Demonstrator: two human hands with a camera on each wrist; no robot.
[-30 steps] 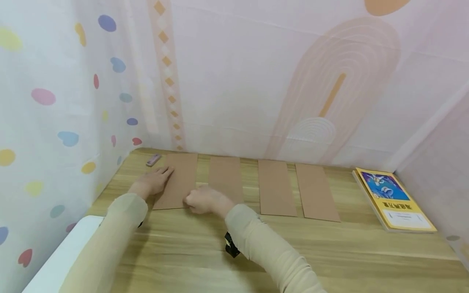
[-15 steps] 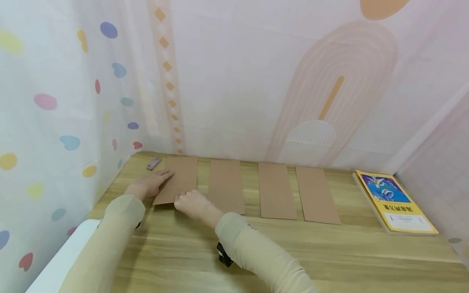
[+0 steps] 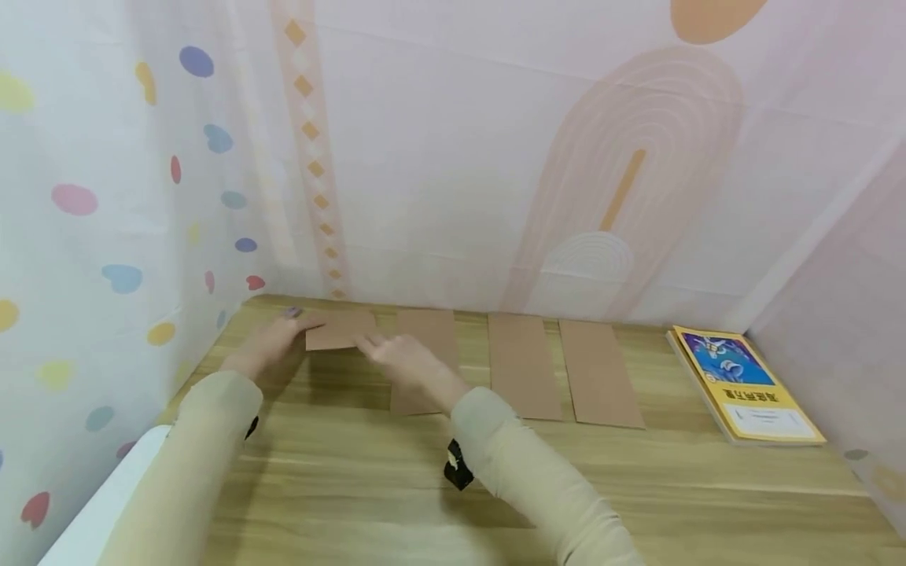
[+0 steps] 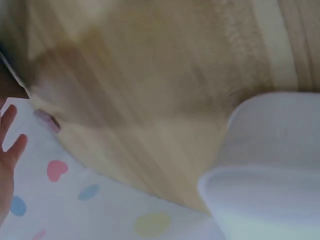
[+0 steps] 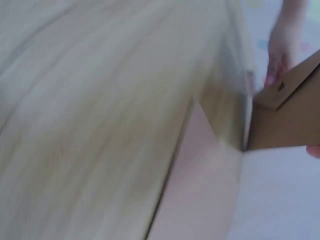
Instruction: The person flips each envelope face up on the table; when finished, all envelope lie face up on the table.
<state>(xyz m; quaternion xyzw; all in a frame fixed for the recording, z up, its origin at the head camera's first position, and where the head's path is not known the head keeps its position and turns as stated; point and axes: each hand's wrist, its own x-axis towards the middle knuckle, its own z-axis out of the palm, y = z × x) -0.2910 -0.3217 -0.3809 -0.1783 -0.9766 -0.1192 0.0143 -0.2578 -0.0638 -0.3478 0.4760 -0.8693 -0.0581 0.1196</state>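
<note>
Head view: my left hand (image 3: 272,339) and right hand (image 3: 403,360) both sit at the far-left brown card strip (image 3: 340,330), matte kraft board, folded over so it looks short, at the back left of the wood-grain table (image 3: 340,479). Left fingers lie fairly straight along its left end; right fingers pinch its right edge. Three more flat rectangular strips (image 3: 524,365) lie in a row to the right. A glossy yellow book (image 3: 743,385) lies far right.

Left wrist view: blurred wood, straight fingertips (image 4: 7,145), a white rounded edge (image 4: 270,165).

Right wrist view: blurred; the card's folded corner (image 5: 287,112) is raised, left fingers behind it.
</note>
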